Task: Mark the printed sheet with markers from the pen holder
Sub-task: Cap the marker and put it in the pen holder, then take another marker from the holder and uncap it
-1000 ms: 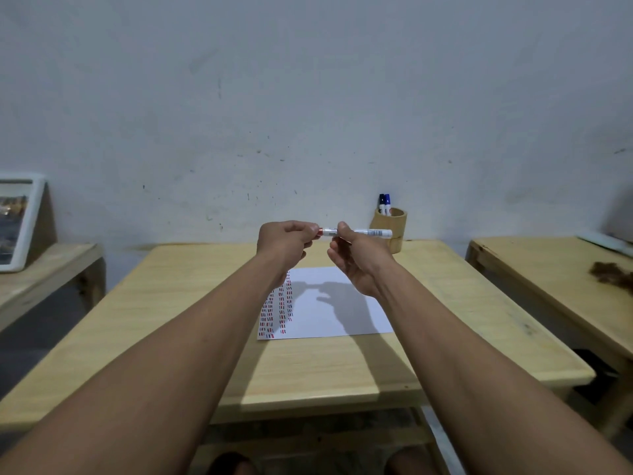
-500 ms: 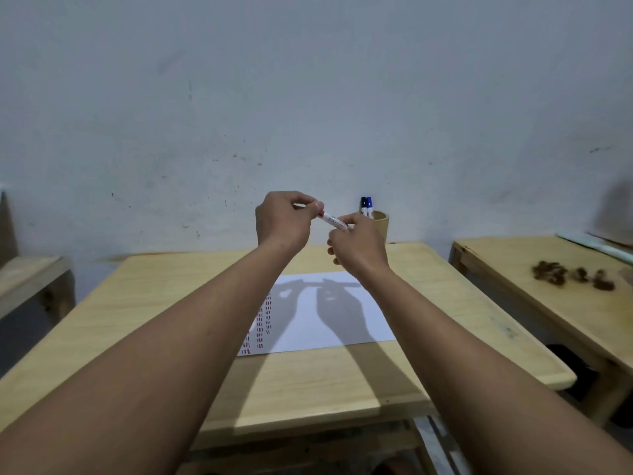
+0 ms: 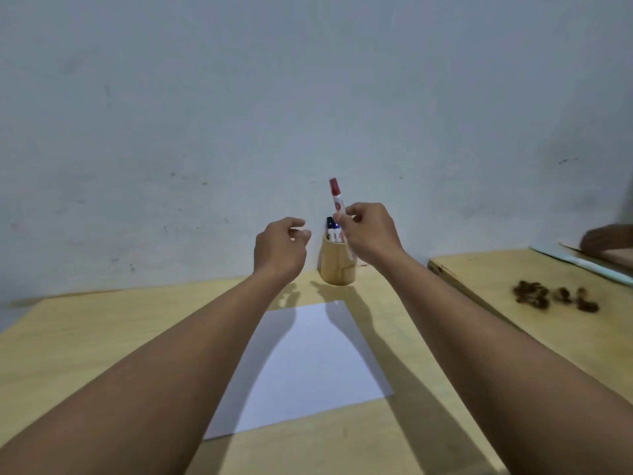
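Right hand [image 3: 371, 234] pinches a capped red-and-white marker [image 3: 337, 200] upright above the round bamboo pen holder [image 3: 337, 265]; left hand [image 3: 281, 248] hangs loosely curled, empty. White printed sheet [image 3: 308, 365] lies on the wooden worktop [image 3: 85, 337]. Judging by this, red marking is finished; other markers remain.

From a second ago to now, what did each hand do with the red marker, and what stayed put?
The left hand let go of the red marker and now hangs loosely curled and empty. The right hand keeps it, having swung it from level to upright, cap up, over the pen holder. The sheet, the holder and its two markers stayed put.
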`<state>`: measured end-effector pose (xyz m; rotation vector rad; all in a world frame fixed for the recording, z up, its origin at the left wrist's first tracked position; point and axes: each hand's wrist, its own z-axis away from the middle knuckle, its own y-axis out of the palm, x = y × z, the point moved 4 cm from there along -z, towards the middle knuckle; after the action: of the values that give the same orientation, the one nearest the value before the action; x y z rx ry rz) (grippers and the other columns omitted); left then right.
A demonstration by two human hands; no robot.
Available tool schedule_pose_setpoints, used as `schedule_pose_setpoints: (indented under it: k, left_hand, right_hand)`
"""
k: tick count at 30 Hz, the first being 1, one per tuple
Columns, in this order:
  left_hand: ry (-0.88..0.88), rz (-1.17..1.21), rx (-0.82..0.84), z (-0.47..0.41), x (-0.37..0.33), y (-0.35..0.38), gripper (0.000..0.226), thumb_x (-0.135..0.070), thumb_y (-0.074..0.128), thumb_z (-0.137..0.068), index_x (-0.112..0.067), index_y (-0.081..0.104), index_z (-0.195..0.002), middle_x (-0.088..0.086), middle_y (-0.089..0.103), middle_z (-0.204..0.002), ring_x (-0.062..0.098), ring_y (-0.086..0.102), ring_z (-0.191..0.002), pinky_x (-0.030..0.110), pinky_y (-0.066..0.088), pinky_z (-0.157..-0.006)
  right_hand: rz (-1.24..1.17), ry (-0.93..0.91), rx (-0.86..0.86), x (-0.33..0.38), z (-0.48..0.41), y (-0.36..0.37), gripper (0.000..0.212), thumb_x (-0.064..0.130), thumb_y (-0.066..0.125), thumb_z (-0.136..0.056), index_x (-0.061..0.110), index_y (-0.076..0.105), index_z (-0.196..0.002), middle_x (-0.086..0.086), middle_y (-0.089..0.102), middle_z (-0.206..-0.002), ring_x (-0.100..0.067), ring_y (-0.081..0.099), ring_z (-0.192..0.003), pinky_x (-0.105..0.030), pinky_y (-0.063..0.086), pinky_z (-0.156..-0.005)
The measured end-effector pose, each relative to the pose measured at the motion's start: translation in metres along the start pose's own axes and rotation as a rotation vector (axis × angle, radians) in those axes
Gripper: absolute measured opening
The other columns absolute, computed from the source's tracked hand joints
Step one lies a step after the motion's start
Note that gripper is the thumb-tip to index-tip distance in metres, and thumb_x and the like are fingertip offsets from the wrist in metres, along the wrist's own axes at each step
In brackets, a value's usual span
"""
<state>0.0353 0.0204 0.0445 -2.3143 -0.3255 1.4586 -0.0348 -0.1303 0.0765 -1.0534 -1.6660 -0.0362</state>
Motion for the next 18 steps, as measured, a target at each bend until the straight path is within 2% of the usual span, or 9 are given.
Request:
schedule_pose_setpoints:
  k: [2, 4, 7, 9, 11, 13, 15, 18]
  left_hand:
    - [-0.015, -0.028, 0.068, -0.010, 0.012, 0.019, 0.035, -0.030, 0.065, -0.093, -0.019, 0.066, -0.126, -0.001, 0.071, -0.112, 0.017, 0.065, -0.102, 0.025, 0.045, -0.083]
    - [-0.041, -0.051, 0.119, -0.021, 0.023, 0.038, 0.046, -0.033, 0.071, -0.090, -0.018, 0.061, -0.132, 0.000, 0.068, -0.118, 0.019, 0.064, -0.106, 0.031, 0.050, -0.090]
    - [-0.094, -0.042, 0.180, -0.032, 0.036, 0.065, 0.065, -0.035, 0.078, -0.083, -0.017, 0.053, -0.140, 0.005, 0.063, -0.129, 0.021, 0.061, -0.113, 0.034, 0.050, -0.095]
    - [-0.117, -0.034, 0.217, -0.036, 0.043, 0.082, 0.076, -0.037, 0.080, -0.080, -0.016, 0.047, -0.145, 0.006, 0.060, -0.134, 0.022, 0.059, -0.119, 0.033, 0.048, -0.095]
    - [-0.123, -0.029, 0.245, -0.038, 0.047, 0.095, 0.079, -0.036, 0.080, -0.079, -0.016, 0.045, -0.147, 0.005, 0.059, -0.133, 0.021, 0.058, -0.116, 0.030, 0.046, -0.088]
    - [-0.106, -0.009, 0.258, -0.040, 0.050, 0.105, 0.073, -0.032, 0.080, -0.078, -0.015, 0.048, -0.142, 0.002, 0.062, -0.124, 0.017, 0.059, -0.104, 0.024, 0.043, -0.078]
    - [-0.090, 0.017, 0.254, -0.042, 0.053, 0.113, 0.066, -0.029, 0.080, -0.077, -0.016, 0.053, -0.136, 0.000, 0.066, -0.123, 0.015, 0.059, -0.097, 0.018, 0.041, -0.065]
    - [-0.092, 0.053, 0.243, -0.045, 0.058, 0.119, 0.064, -0.027, 0.081, -0.078, -0.015, 0.053, -0.135, 0.001, 0.065, -0.126, 0.013, 0.059, -0.097, 0.011, 0.039, -0.061]
  right_hand:
    - [0.004, -0.007, -0.033, -0.009, -0.021, -0.002, 0.019, 0.030, 0.061, -0.100, 0.017, 0.072, -0.092, -0.001, 0.072, -0.084, -0.019, 0.068, -0.078, -0.037, 0.056, -0.073]
    - [0.019, -0.013, -0.066, -0.018, -0.039, -0.003, 0.020, 0.030, 0.060, -0.101, 0.016, 0.072, -0.095, -0.003, 0.072, -0.089, -0.018, 0.067, -0.078, -0.037, 0.056, -0.074]
    - [0.035, -0.005, -0.088, -0.030, -0.061, -0.003, 0.022, 0.029, 0.059, -0.102, 0.012, 0.073, -0.100, -0.004, 0.072, -0.091, -0.017, 0.065, -0.075, -0.031, 0.051, -0.066]
    - [0.034, 0.002, -0.074, -0.039, -0.070, -0.001, 0.020, 0.027, 0.058, -0.102, 0.011, 0.072, -0.102, -0.003, 0.069, -0.086, -0.012, 0.060, -0.067, -0.026, 0.044, -0.057]
    - [0.032, 0.011, -0.055, -0.048, -0.077, 0.006, 0.018, 0.024, 0.059, -0.102, 0.012, 0.071, -0.102, -0.001, 0.067, -0.085, -0.006, 0.056, -0.062, -0.022, 0.038, -0.052]
    - [0.041, 0.030, -0.030, -0.057, -0.082, 0.013, 0.019, 0.023, 0.059, -0.102, 0.010, 0.072, -0.099, 0.000, 0.067, -0.083, -0.005, 0.057, -0.061, -0.022, 0.038, -0.050]
    - [0.083, 0.053, 0.001, -0.065, -0.087, 0.020, 0.025, 0.024, 0.061, -0.101, 0.006, 0.071, -0.086, 0.002, 0.061, -0.070, -0.009, 0.053, -0.055, -0.024, 0.037, -0.049]
    - [0.171, 0.122, 0.023, -0.081, -0.095, 0.031, 0.036, 0.029, 0.067, -0.096, 0.006, 0.063, -0.069, -0.001, 0.052, -0.058, -0.016, 0.046, -0.050, -0.029, 0.037, -0.054]
